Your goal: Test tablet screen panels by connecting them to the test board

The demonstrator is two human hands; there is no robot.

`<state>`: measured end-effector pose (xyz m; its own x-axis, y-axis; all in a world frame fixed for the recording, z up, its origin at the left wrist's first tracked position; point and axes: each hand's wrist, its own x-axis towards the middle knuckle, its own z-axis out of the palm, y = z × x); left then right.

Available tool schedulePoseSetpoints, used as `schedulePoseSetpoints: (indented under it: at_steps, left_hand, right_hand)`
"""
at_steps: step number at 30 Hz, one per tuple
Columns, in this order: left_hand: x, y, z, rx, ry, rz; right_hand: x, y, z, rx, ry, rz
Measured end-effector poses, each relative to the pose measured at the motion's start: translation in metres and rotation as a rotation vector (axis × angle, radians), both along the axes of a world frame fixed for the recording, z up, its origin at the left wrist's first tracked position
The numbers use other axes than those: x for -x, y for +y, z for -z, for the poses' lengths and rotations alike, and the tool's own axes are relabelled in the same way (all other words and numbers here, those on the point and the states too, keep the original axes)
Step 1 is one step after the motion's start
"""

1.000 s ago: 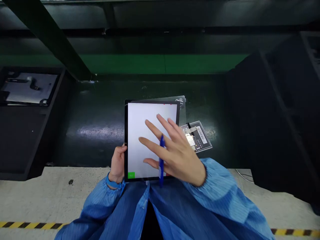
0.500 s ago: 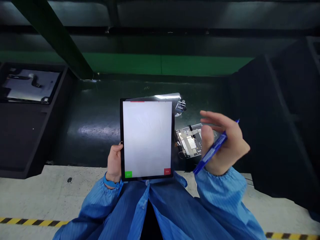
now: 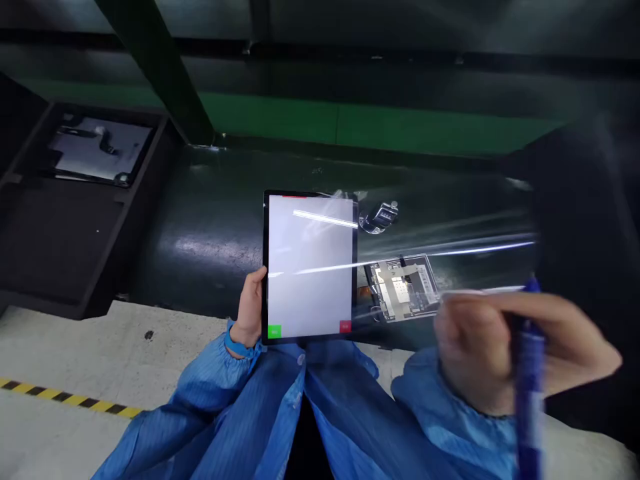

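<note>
My left hand [image 3: 251, 303] grips the left edge of a tablet [image 3: 311, 267], its thumb on the bezel. The tablet is held upright in portrait, its screen white with a green box and a red box in the lower corners. My right hand [image 3: 500, 347], blurred, pinches the lower edge of a clear plastic film [image 3: 475, 227] at the right. The film stretches from over the tablet face across to the right hand, with light streaks on it. A blue marker pen [image 3: 531, 393] is tucked between the fingers of the same hand.
Behind the film, an opened device with exposed circuit board [image 3: 403, 288] lies on the dark bench [image 3: 210, 220]. A metal tally counter [image 3: 383, 217] stands beyond it. At left a black tray [image 3: 55, 247] holds a display panel [image 3: 103, 150]. A green post [image 3: 165, 73] rises behind.
My right hand has moved right and closed on the film, which is now drawn out wide from the tablet. The left hand keeps its hold. The view has shifted a little.
</note>
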<state>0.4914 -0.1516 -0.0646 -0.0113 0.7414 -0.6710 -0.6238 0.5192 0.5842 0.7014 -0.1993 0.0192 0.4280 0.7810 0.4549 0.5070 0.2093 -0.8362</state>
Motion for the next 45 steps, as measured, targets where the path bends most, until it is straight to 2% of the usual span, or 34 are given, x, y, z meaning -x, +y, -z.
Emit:
schedulePoseSetpoints:
  at_steps: [2,4,8,12,27,36,39,42,45]
  left_hand:
    - [0.0,0.0,-0.001,-0.028,-0.043,0.031]
    - [0.0,-0.001,-0.001,-0.038,-0.077,0.056]
    - [0.001,-0.002,-0.001,-0.045,-0.07,0.058]
    - [0.001,-0.003,-0.002,-0.039,-0.046,0.037]
    - [0.004,-0.006,0.0,-0.042,-0.095,0.063]
    - [0.003,-0.006,-0.003,-0.057,-0.083,0.034]
    - [0.003,-0.006,-0.004,-0.034,-0.092,0.054]
    - [0.004,-0.006,-0.004,-0.041,-0.068,0.025]
    - [0.005,-0.006,-0.006,-0.053,-0.043,0.001]
  right_hand:
    - [0.001,0.009,0.006,-0.039,0.197,0.033]
    - [0.007,0.019,0.021,0.036,0.246,-0.033]
    - [0.019,0.028,0.058,0.199,0.161,-0.046]
    - [0.022,0.025,0.072,0.22,0.022,-0.001]
    - [0.022,0.027,0.067,0.175,-0.107,-0.043]
    - [0.027,0.024,0.065,0.158,-0.177,0.008]
    - [0.024,0.022,0.065,0.151,-0.278,0.006]
    - [0.018,0.02,0.059,0.133,-0.419,0.055]
    - [0.009,0.02,0.047,0.1,-0.399,0.156]
